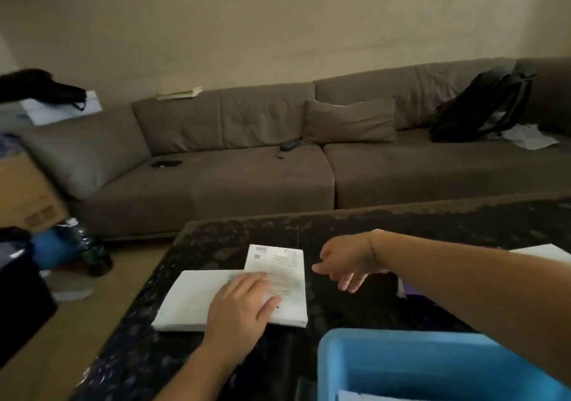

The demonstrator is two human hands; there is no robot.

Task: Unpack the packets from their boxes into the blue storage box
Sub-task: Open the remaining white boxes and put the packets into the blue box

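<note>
Resting flat with straight fingers, the left hand [244,300] presses on two white boxes [278,277] lying side by side on the dark speckled table [401,218]. Just right of them the right hand [346,264] hovers, fingers loosely spread and holding nothing, though blur softens it. Nearest the camera stands the blue storage box [401,360], something pale inside. Beyond the table runs a grey-brown sofa [231,153] bearing a black backpack [482,104].
</note>
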